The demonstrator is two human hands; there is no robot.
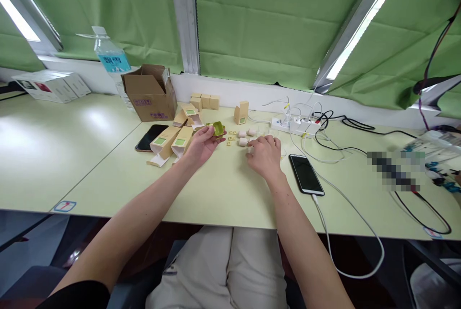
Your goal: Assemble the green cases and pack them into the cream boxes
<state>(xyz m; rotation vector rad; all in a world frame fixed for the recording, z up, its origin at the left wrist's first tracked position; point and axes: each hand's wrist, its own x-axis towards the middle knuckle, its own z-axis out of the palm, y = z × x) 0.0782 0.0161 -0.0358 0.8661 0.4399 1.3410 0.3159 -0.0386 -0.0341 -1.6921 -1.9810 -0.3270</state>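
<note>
My left hand [204,145] grips a small green square box [218,129], its hollow side facing up, between thumb and fingers. My right hand [265,154] rests low over the table with curled fingers; whatever is under its fingertips is mostly hidden. Right beside its index finger lies a pale pink rounded piece [243,141], with similar pieces [251,132] just behind. Several tiny yellow pieces [230,138] lie between the two hands. Opened cardboard cartons [164,139] with green labels are left of my left hand.
Behind the cartons stand a brown cardboard box [149,95] and a water bottle [112,57]. More small cartons [210,101] line the back, one carton [241,112] apart. A power strip [297,125] with cables, a charging phone [306,174] and a dark phone [153,137] flank the hands.
</note>
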